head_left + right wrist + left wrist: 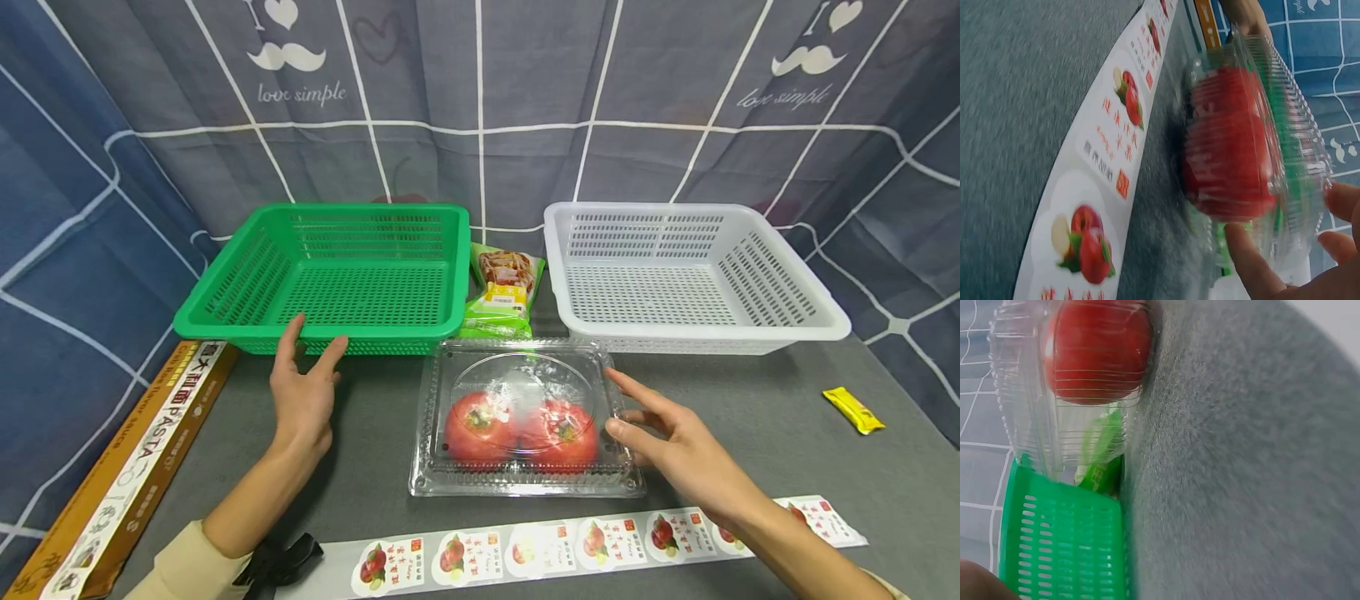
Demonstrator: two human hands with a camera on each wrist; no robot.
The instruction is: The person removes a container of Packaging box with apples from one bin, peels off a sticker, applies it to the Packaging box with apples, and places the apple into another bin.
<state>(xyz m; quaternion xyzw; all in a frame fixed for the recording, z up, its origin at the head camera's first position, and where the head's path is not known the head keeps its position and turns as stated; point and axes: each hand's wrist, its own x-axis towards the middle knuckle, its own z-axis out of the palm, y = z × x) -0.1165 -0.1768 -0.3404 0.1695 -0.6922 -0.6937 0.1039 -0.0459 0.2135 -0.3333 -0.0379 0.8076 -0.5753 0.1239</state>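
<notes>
The head view showed the clear plastic box (525,485), with two tomatoes (480,429) side by side inside it, lid up on the grey table (367,467) in front of you, just to the left of your right hand (678,450) and well apart from your left hand (303,400). Your right hand was unclenched, its index finger reaching forward along the box's right edge and its thumb lower down at the same side; the right wrist view had those fingers right up against the clear wall, though blur made it hard to tell how firmly they touched. Your right forearm came in from the lower right, crossing over the strip of apple labels (502,554). Your left hand was open as well, thumb and index finger spread and pointing forward, its fingertips at the front rim of the green basket (375,332); whether they touched it, you could not tell. Your left forearm rose from the lower left out of a cream sleeve (187,567). Beyond the box, a green food packet (506,279) lay between the green basket and the white basket (697,335)
</notes>
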